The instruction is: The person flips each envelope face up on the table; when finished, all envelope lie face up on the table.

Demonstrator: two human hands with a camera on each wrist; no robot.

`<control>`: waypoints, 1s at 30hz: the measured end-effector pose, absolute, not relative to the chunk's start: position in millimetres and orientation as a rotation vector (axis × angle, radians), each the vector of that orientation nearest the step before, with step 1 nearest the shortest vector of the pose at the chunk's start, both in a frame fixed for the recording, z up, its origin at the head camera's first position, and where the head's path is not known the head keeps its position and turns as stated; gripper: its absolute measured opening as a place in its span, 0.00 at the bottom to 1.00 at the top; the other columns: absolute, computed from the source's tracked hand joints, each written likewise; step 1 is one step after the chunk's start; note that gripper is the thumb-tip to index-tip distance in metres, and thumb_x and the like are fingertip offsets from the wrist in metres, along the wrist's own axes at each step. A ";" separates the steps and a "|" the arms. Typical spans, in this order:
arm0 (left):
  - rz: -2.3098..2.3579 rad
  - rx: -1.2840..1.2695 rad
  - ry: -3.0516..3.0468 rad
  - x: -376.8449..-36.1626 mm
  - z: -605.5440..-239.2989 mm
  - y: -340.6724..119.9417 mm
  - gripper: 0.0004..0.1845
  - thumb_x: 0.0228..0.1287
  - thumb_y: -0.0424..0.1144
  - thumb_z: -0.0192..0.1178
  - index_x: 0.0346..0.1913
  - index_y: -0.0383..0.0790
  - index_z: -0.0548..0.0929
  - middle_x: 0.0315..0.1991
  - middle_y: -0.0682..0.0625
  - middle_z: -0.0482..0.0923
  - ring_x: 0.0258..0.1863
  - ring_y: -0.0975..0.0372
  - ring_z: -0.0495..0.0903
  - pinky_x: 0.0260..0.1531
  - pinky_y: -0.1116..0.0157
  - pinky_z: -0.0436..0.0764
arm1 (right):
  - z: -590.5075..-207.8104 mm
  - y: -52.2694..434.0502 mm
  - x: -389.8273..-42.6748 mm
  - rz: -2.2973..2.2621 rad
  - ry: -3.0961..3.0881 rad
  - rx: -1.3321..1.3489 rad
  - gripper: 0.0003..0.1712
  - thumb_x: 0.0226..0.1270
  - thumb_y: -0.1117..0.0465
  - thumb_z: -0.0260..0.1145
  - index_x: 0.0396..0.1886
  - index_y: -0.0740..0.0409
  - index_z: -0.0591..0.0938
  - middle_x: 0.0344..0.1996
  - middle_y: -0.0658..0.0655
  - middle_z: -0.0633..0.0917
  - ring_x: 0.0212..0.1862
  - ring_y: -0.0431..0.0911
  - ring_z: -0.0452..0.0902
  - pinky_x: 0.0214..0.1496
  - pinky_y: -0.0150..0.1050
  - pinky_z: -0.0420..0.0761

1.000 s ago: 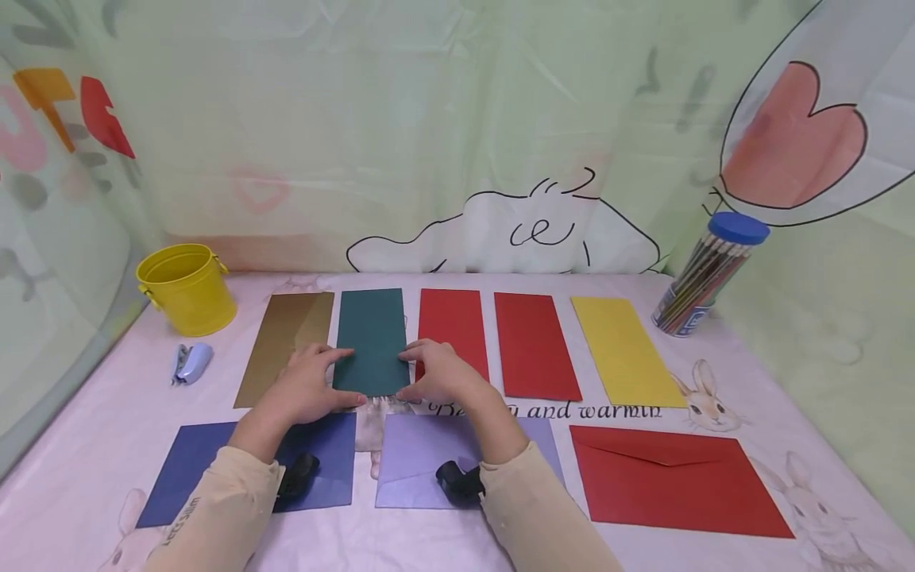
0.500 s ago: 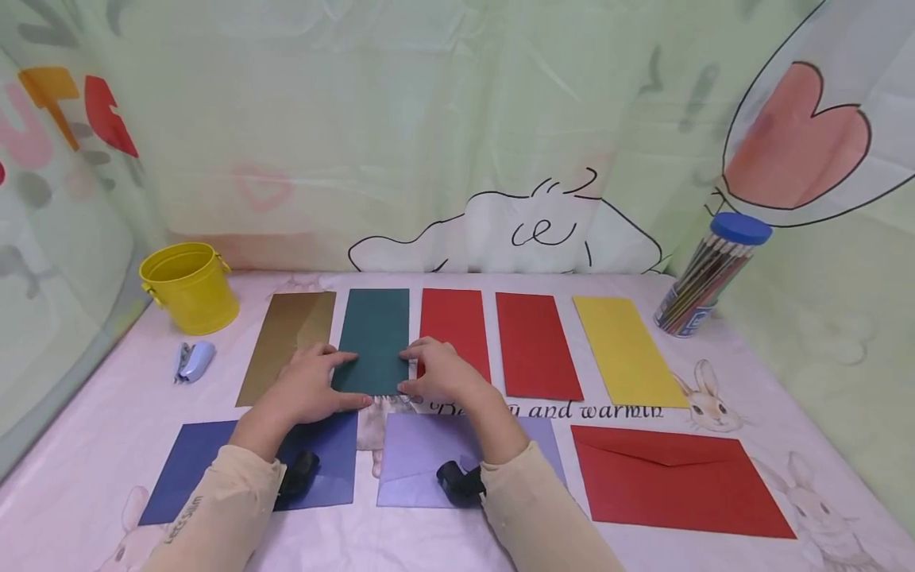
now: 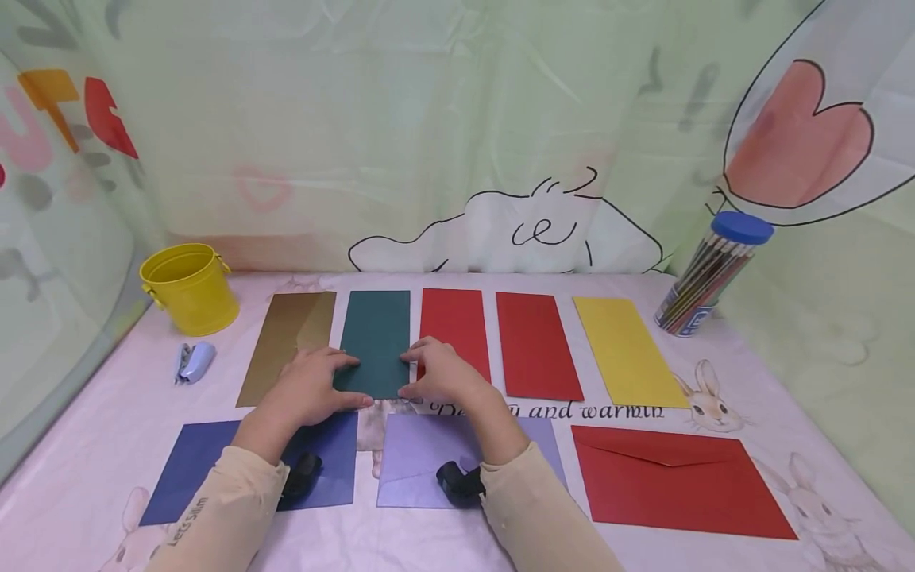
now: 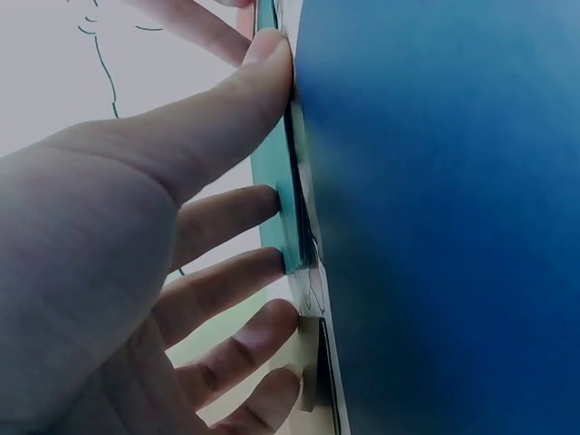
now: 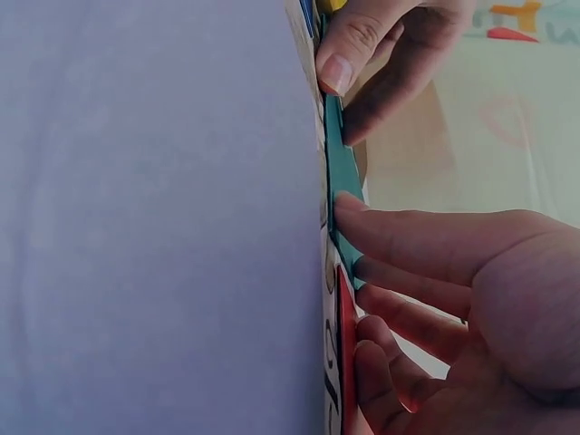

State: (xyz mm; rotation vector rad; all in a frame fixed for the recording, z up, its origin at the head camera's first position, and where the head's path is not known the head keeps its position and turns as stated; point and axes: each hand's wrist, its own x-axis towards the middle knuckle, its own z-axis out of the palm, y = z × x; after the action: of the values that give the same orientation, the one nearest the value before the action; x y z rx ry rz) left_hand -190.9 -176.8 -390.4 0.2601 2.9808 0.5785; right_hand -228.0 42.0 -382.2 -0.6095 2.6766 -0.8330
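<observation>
A dark green envelope [image 3: 377,330] lies flat in the back row on the table. My left hand [image 3: 310,385] is at its lower left, with the forefinger over the left edge and the thumb along the near edge. Opposite it, my right hand [image 3: 445,372] touches the right edge with a forefinger, its thumb at the near right corner. In the left wrist view, the fingertips [image 4: 268,198] rest on the green envelope with the fingers spread and fairly straight. The right wrist view has the right thumb [image 5: 349,201] at the envelope's edge. Neither hand curls around it.
The back row also holds a brown envelope [image 3: 275,342], two red ones and a yellow one [image 3: 629,349]. Nearer lie blue [image 3: 329,469], lavender [image 3: 407,469] and red [image 3: 679,485] envelopes. A yellow bucket [image 3: 191,294], small stapler [image 3: 193,363] and pencil jar [image 3: 708,278] flank them.
The green envelope's far end has shifted right, so it sits straighter, and it has slid slightly toward me. Both hands keep nearly the same place at its edges.
</observation>
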 end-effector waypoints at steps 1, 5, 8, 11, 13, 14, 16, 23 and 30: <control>0.564 0.265 2.983 -191.2 -389.6 -177.0 0.38 0.58 0.59 0.71 0.65 0.39 0.80 0.67 0.34 0.70 0.67 0.34 0.63 0.61 0.32 0.59 | -381.8 41.9 -228.2 -0.827 2.677 -0.616 0.35 0.57 0.59 0.78 0.65 0.59 0.80 0.65 0.60 0.73 0.66 0.56 0.66 0.54 0.49 0.81; 0.483 0.297 2.998 -191.9 -386.1 -177.8 0.37 0.59 0.61 0.69 0.66 0.42 0.80 0.66 0.36 0.72 0.66 0.36 0.64 0.60 0.34 0.59 | -380.5 42.0 -229.5 -0.813 2.683 -0.627 0.35 0.56 0.59 0.78 0.66 0.60 0.79 0.65 0.60 0.73 0.66 0.56 0.66 0.53 0.49 0.82; 0.377 0.342 3.005 -191.4 -384.1 -177.1 0.37 0.60 0.63 0.66 0.67 0.44 0.79 0.66 0.38 0.73 0.65 0.38 0.66 0.59 0.37 0.61 | -380.3 42.5 -230.7 -0.818 2.677 -0.620 0.35 0.58 0.59 0.77 0.66 0.59 0.79 0.65 0.60 0.73 0.65 0.56 0.66 0.53 0.48 0.82; 0.289 0.393 3.008 -190.8 -382.9 -176.3 0.34 0.64 0.64 0.62 0.66 0.47 0.81 0.66 0.41 0.75 0.64 0.39 0.67 0.57 0.39 0.62 | -381.3 43.6 -231.6 -0.846 2.656 -0.626 0.30 0.64 0.60 0.73 0.66 0.61 0.79 0.65 0.61 0.73 0.63 0.55 0.69 0.53 0.47 0.81; 0.283 0.441 3.022 -191.1 -383.4 -176.5 0.28 0.69 0.61 0.59 0.63 0.48 0.83 0.62 0.44 0.79 0.62 0.41 0.70 0.56 0.40 0.63 | -382.4 44.0 -232.7 -0.898 2.648 -0.635 0.27 0.69 0.62 0.67 0.66 0.63 0.78 0.64 0.62 0.74 0.62 0.55 0.71 0.56 0.48 0.79; 0.296 0.474 3.038 -191.4 -384.0 -176.9 0.25 0.71 0.59 0.58 0.60 0.48 0.85 0.58 0.45 0.82 0.60 0.43 0.72 0.56 0.41 0.64 | -382.9 44.3 -233.3 -0.931 2.646 -0.630 0.26 0.72 0.63 0.64 0.68 0.64 0.76 0.65 0.63 0.74 0.62 0.55 0.71 0.59 0.50 0.77; 0.339 0.555 3.077 -192.3 -385.5 -177.8 0.19 0.74 0.53 0.56 0.54 0.46 0.88 0.47 0.48 0.86 0.53 0.47 0.78 0.54 0.43 0.67 | -383.8 44.6 -233.9 -0.998 2.644 -0.608 0.27 0.75 0.64 0.59 0.71 0.65 0.72 0.65 0.64 0.75 0.63 0.56 0.72 0.64 0.51 0.74; 0.671 0.605 3.184 -190.9 -382.1 -173.6 0.29 0.72 0.35 0.59 0.73 0.43 0.65 0.24 0.52 0.77 0.23 0.58 0.77 0.34 0.55 0.82 | -383.1 44.1 -232.9 -1.025 2.637 -0.537 0.36 0.73 0.60 0.61 0.77 0.63 0.63 0.61 0.63 0.78 0.63 0.55 0.73 0.65 0.53 0.72; 0.985 0.341 3.204 -188.3 -373.7 -166.1 0.42 0.60 0.30 0.64 0.77 0.42 0.61 0.40 0.38 0.82 0.26 0.58 0.80 0.32 0.57 0.84 | -383.1 44.4 -231.9 -1.053 2.604 -0.530 0.41 0.69 0.56 0.67 0.77 0.60 0.63 0.62 0.63 0.77 0.62 0.56 0.74 0.61 0.52 0.76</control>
State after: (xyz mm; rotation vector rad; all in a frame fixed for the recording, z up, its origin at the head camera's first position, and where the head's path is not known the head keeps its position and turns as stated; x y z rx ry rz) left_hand -188.3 -166.1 -373.7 0.3411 3.2037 0.9848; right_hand -231.9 44.4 -383.1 -0.5301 2.6039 -1.0528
